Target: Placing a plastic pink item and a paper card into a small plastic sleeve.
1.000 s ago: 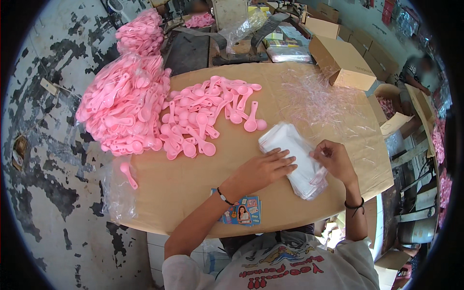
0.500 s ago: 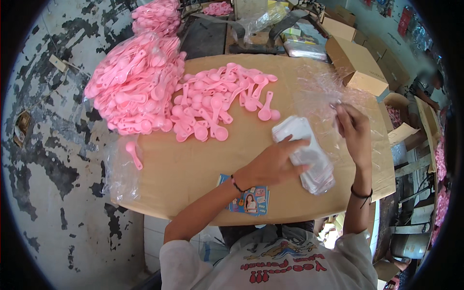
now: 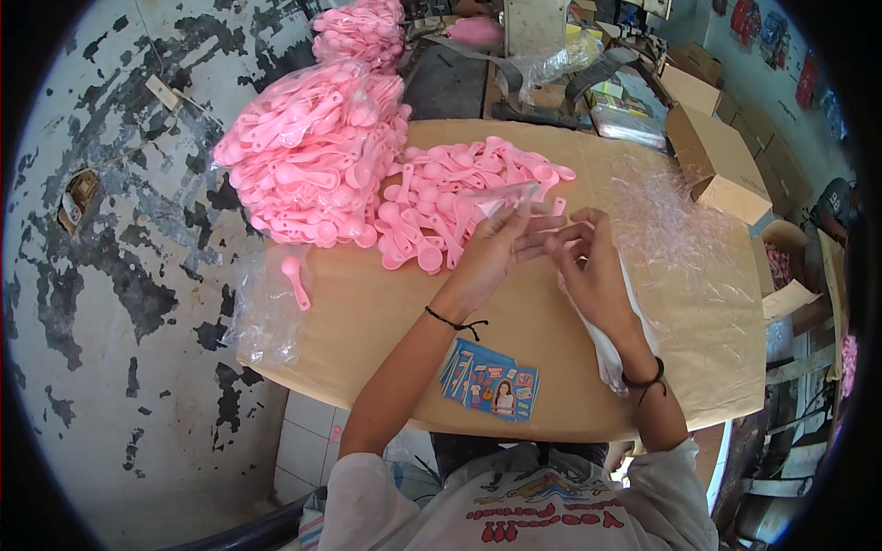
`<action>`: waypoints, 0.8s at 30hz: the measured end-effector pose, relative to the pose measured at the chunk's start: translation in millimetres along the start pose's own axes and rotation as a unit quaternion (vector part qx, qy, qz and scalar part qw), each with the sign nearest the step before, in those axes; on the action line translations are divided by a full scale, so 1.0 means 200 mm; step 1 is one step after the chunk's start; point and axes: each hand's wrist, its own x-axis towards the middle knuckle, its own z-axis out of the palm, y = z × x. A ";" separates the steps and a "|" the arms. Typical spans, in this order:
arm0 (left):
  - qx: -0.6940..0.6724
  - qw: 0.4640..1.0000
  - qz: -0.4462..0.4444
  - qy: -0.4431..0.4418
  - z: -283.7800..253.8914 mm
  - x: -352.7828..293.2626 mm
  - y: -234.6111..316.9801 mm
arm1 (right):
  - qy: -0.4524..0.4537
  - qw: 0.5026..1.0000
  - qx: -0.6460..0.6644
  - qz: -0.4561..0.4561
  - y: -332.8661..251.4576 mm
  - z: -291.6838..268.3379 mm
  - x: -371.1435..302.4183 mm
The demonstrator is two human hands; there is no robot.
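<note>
Over the front of the pink measuring spoon pile (image 3: 427, 207), my left hand (image 3: 494, 248) is closed on a clear plastic bag (image 3: 503, 195) that sticks up past its fingers. My right hand (image 3: 593, 271) meets it from the right, fingers bent and tips against the left fingertips. What the right fingertips pinch, if anything, is too small to make out. A stack of clear plastic bags (image 3: 602, 354) lies under my right hand and forearm, which hide much of it. Blue printed cards (image 3: 491, 381) lie fanned between my forearms.
A large bag of pink spoons (image 3: 303, 156) stands at the back left. One loose spoon (image 3: 295, 280) lies on clear plastic (image 3: 262, 317). Crumpled clear film (image 3: 666, 207) and cardboard boxes (image 3: 717, 156) are to the right. The brown-covered table (image 3: 367, 312) has its edge close to me.
My left hand has lifted off the bag stack to the spoon pile, now with a plastic bag. My right hand has come left from the crumpled film to meet it. The view has shifted.
</note>
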 end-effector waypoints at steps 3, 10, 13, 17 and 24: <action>-0.021 0.998 0.031 0.052 -0.09 -0.02 0.04 | -0.209 0.957 -0.185 -0.079 -0.15 -0.03 -0.08; -0.060 0.996 0.051 0.036 -0.05 0.02 0.04 | -0.455 0.871 -0.185 -0.008 -0.03 0.02 -0.15; -0.086 0.994 0.048 0.052 -0.05 0.02 0.03 | -0.436 0.886 -0.157 0.000 0.01 0.00 -0.14; 0.044 0.992 0.057 0.103 -0.04 0.02 0.01 | -0.374 0.916 -0.135 0.055 -0.04 -0.06 -0.08; 0.094 0.984 0.052 0.140 -0.02 0.01 0.02 | 0.000 0.992 -0.122 0.021 0.16 -0.25 0.07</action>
